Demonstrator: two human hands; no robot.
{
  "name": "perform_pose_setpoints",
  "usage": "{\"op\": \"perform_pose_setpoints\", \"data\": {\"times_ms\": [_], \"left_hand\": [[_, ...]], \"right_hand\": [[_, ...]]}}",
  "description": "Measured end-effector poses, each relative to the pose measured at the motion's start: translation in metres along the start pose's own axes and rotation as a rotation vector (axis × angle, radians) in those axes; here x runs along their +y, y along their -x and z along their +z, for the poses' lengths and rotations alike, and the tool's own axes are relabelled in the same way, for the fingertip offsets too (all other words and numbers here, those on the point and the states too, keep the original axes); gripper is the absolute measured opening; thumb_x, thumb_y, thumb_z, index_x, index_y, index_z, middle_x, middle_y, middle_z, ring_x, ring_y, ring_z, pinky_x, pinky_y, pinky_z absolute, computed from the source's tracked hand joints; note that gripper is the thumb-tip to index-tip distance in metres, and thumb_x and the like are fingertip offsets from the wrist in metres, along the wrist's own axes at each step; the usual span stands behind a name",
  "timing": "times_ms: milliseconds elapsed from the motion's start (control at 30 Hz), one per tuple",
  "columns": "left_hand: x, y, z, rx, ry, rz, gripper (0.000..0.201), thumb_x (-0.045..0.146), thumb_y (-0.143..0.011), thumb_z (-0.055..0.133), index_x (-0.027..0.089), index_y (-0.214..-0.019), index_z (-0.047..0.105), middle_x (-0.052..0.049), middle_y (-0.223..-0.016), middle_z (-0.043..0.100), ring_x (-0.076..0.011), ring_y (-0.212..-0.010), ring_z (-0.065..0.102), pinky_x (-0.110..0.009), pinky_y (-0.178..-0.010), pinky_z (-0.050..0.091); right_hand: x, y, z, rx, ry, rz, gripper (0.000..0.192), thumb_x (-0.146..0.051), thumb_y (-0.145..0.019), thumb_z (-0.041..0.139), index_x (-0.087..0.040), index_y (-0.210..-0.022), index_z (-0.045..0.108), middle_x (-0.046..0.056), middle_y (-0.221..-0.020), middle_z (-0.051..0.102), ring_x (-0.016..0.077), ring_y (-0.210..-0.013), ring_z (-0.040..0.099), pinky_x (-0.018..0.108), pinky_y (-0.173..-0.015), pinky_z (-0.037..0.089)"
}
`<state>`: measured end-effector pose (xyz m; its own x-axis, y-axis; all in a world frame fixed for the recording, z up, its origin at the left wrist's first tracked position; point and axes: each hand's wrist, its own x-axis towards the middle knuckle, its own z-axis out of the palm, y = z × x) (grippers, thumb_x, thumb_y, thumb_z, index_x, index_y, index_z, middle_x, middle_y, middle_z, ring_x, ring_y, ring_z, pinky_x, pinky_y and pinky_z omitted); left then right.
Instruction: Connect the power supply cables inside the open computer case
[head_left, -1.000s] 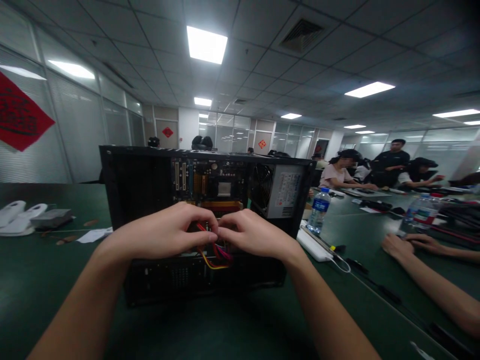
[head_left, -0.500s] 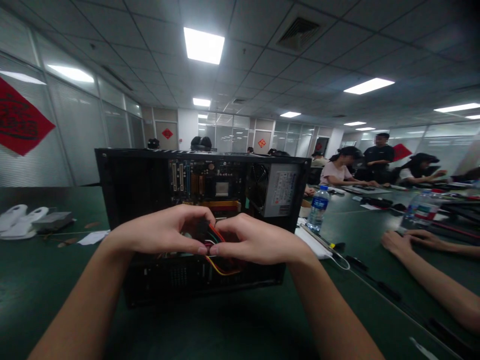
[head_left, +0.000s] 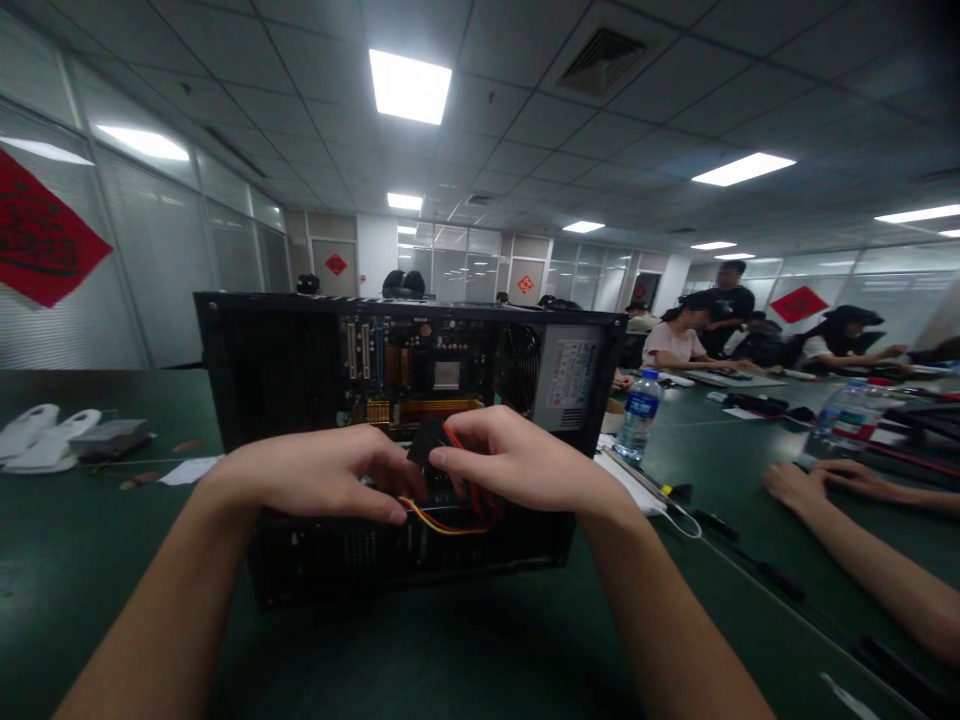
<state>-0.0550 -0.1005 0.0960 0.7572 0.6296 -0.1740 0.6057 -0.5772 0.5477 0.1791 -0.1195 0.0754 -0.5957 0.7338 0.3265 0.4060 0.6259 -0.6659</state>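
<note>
Where the dark green bench (head_left: pixel 90 560) lies bare at the near edge, both forearms reach in. The left hand (head_left: pixel 315 480) is closed, pinching red and yellow wires (head_left: pixel 439 520); just right of it, the right hand (head_left: pixel 510 462) grips a black connector (head_left: pixel 427 445) between thumb and fingers. Both sit at the open side of the black computer case (head_left: pixel 255 370), which holds a motherboard (head_left: pixel 420 375) and, at right, a power supply (head_left: pixel 566 375). Farther right stand a water bottle (head_left: pixel 639 415) and another person's hand (head_left: pixel 791 487).
</note>
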Motion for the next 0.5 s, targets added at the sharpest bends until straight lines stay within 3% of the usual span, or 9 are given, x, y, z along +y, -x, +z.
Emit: {"op": "perform_pose_setpoints", "data": {"times_ms": [100,233,367,500], "left_hand": [[0.0057,0.0000,-0.0015,0.051,-0.036,0.055,0.025,0.035,-0.088,0.066,0.022,-0.107,0.076,-0.002,-0.106,0.076,-0.0214,-0.099,0.069,-0.028,-0.088,0.053],[0.0071,-0.0002,-0.0034,0.272,0.017,0.190,0.035,0.038,-0.090,0.066,0.023,-0.121,0.070,-0.003,-0.110,0.075,-0.0215,-0.099,0.070,-0.031,-0.087,0.056],[0.0051,-0.0037,-0.0015,0.504,0.034,0.260,0.053,0.038,-0.086,0.072,0.022,-0.135,0.060,-0.006,-0.114,0.073,-0.0219,-0.098,0.070,-0.034,-0.085,0.058],[0.0078,-0.0071,0.0023,0.592,-0.041,0.309,0.055,0.038,-0.086,0.073,0.021,-0.136,0.059,-0.007,-0.113,0.073,-0.0205,-0.095,0.070,-0.031,-0.082,0.058]], "right_hand": [[0.0005,-0.0005,-0.0009,0.033,-0.045,0.008,0.035,-0.044,-0.094,0.062,-0.017,-0.073,0.056,-0.003,-0.065,0.056,0.0107,-0.058,0.051,0.021,-0.050,0.037],[-0.0013,-0.0003,-0.0033,0.054,-0.154,-0.012,0.032,-0.046,-0.095,0.060,-0.014,-0.090,0.064,0.000,-0.078,0.061,0.0117,-0.067,0.053,0.023,-0.059,0.042],[0.0000,-0.0021,-0.0029,0.086,-0.206,-0.024,0.039,-0.052,-0.093,0.061,-0.014,-0.086,0.064,-0.001,-0.074,0.057,0.0106,-0.064,0.049,0.023,-0.056,0.039],[0.0052,-0.0057,-0.0036,0.091,-0.296,-0.044,0.040,-0.055,-0.090,0.064,-0.015,-0.087,0.063,-0.001,-0.073,0.057,0.0101,-0.062,0.049,0.022,-0.054,0.039]]}}
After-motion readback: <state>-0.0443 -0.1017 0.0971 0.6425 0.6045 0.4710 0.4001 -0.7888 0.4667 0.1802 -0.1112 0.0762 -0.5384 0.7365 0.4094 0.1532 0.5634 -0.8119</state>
